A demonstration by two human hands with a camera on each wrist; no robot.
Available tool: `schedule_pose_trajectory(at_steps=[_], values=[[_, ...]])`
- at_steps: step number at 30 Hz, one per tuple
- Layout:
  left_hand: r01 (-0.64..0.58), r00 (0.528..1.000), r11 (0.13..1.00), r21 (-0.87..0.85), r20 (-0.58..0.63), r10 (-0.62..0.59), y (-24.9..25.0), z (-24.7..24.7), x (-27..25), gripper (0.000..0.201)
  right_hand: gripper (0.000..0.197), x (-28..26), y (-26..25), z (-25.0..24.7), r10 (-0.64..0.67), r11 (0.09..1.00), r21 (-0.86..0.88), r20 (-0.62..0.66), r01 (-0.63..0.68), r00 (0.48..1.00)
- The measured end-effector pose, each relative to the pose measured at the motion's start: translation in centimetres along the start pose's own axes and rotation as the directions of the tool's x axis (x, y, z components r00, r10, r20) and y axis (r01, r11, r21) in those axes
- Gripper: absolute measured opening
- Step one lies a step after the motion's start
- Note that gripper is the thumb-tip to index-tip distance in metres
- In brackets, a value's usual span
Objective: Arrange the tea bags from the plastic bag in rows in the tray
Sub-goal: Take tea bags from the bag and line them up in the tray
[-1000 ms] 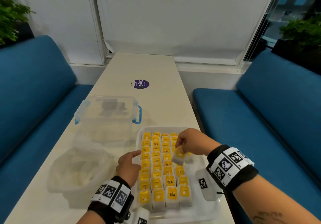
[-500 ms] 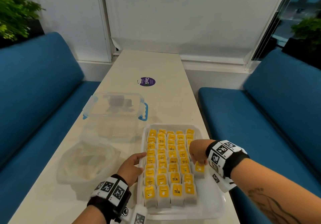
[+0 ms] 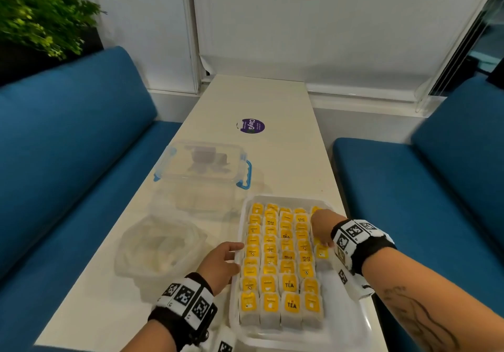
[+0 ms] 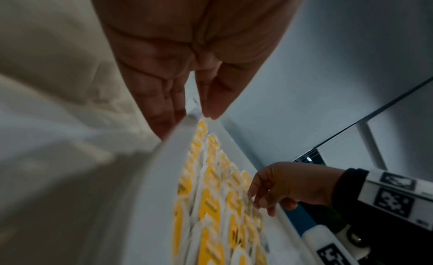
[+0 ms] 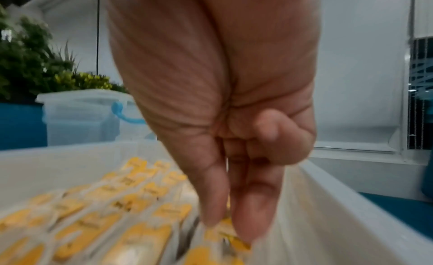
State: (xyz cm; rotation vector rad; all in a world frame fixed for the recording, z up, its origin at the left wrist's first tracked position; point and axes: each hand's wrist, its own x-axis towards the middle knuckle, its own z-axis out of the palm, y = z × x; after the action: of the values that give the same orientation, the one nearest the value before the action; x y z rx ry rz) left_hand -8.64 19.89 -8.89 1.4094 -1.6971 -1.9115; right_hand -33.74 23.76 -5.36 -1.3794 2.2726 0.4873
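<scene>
A white tray [image 3: 351, 332] lies on the table's near right, filled with rows of tea bags [image 3: 286, 264] that have yellow tags. My right hand [image 3: 320, 238] reaches down into the short right-hand column. In the right wrist view its thumb and finger tips [image 5: 253, 213] pinch the top of a tea bag [image 5: 225, 232] next to the tray wall [image 5: 328, 213]. My left hand [image 3: 234, 253] holds the tray's left rim [image 4: 168, 158], thumb inside and fingers outside. The crumpled clear plastic bag [image 3: 161, 250] lies left of the tray.
A clear lidded container with blue latches [image 3: 201, 166] stands behind the bag. A purple round sticker [image 3: 250, 125] marks the table farther back. Blue benches [image 3: 68, 160] run along both sides, with a plant [image 3: 35, 18] at the far left.
My right hand carried a tea bag from the tray's middle to the right-hand column and lowered it there. The left hand stayed on the tray's left rim.
</scene>
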Motion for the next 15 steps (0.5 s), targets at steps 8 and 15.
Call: schedule_pose_trajectory(at_steps=[8, 15], values=[[-0.258, 0.932, 0.963, 0.084, -0.241, 0.27, 4.0, -8.0, -2.0, 0.032, 0.022, -1.6, -0.5, -3.8, 0.101, 0.896, 0.436, -0.384, 0.084, 0.918], [-0.026, 0.806, 0.903, 0.428, -0.525, 0.272, 3.4, -15.5, -0.1, 0.047, 0.019, -4.4, -12.8, -5.9, -0.232, 0.806, 0.428, -0.409, 0.41, 0.882]])
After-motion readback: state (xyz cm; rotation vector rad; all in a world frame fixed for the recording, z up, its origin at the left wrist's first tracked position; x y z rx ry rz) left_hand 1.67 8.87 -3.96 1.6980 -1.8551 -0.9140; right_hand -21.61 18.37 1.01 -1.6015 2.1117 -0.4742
